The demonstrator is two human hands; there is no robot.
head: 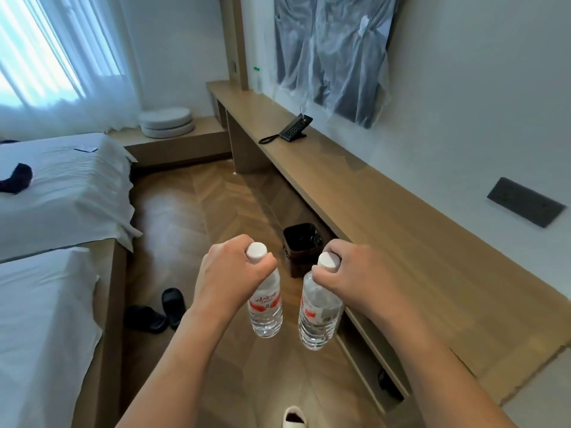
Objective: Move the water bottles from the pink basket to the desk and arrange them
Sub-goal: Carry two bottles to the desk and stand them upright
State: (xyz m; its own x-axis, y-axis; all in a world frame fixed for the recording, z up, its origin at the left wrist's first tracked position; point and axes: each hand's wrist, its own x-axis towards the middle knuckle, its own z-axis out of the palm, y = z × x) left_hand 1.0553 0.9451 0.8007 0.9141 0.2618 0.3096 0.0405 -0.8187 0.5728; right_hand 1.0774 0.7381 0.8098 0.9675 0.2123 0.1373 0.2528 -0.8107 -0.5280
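Observation:
My left hand (227, 274) grips the neck of a clear water bottle (265, 307) with a white cap and red label. My right hand (355, 274) grips the neck of a second, matching water bottle (318, 316). Both bottles hang upright over the wooden floor, side by side and apart, just left of the long wooden desk (401, 230) that runs along the right wall. The pink basket is not in view.
A black telephone (293, 129) sits on the desk further back. A dark waste bin (301, 242) stands on the floor under the desk edge. Two white beds (61, 196) fill the left side, with black slippers (157, 312) beside them. A wall socket plate (526, 200) is above the desk.

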